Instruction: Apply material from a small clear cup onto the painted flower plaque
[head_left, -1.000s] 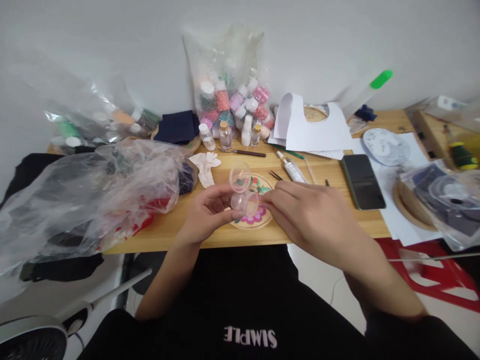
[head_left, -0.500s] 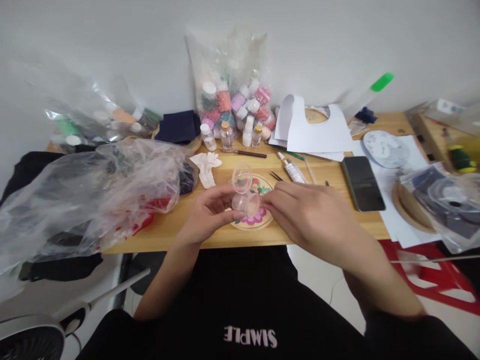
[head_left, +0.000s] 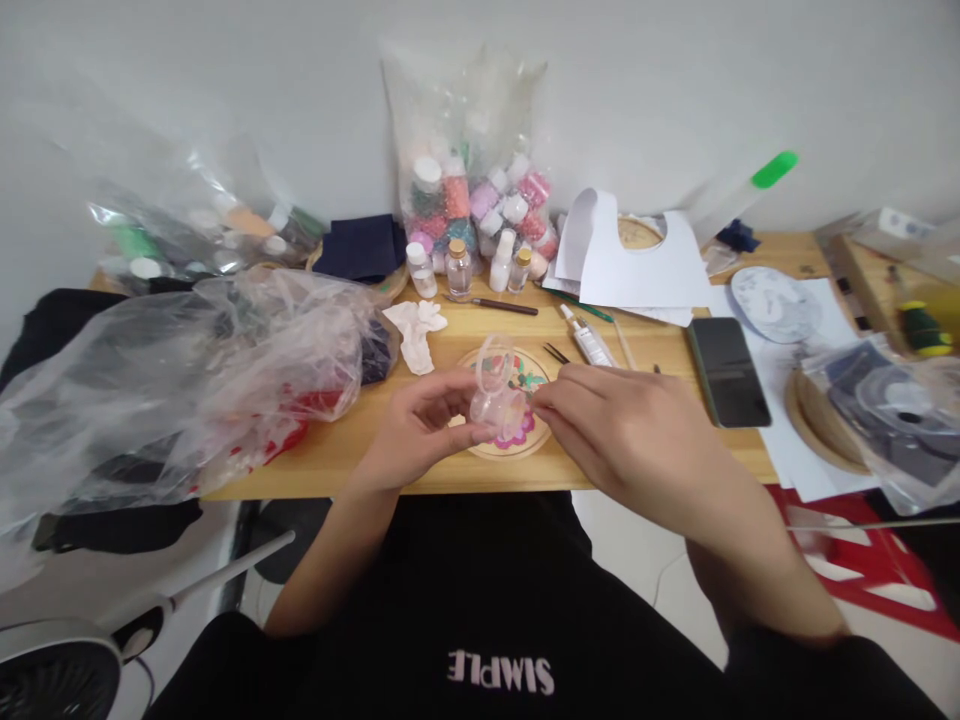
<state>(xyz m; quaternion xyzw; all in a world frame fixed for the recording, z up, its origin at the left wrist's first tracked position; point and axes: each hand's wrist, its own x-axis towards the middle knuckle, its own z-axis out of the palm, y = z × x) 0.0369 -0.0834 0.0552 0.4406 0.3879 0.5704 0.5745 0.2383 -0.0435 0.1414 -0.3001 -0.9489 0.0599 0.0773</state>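
Note:
My left hand (head_left: 420,428) grips a small clear plastic cup (head_left: 491,408) between thumb and fingers. The cup is tilted, its mouth facing right, and its round hinged-looking lid (head_left: 494,362) stands up above it. At the cup's mouth, my right hand (head_left: 626,430) is closed in a pinch; what it holds, if anything, is hidden by the fingers. Below both hands lies a round wooden disc (head_left: 538,440) with a pink flower and red and green shapes on it. Close behind the right hand are dark tweezers (head_left: 556,353) and a white glue-like tube (head_left: 591,343).
Several small bottles (head_left: 458,268) stand at the back before a bag of coloured jars (head_left: 450,130). A crumpled tissue (head_left: 417,335) and a thin dark-handled tool (head_left: 510,307) lie nearer. Plastic bags (head_left: 187,380) crowd the left; a phone (head_left: 727,372) and papers (head_left: 645,270) lie right.
The cup has turned slightly and shifted a little to the right, its lid leaning differently. My right hand stays pinched at its mouth. The whole view has moved slightly.

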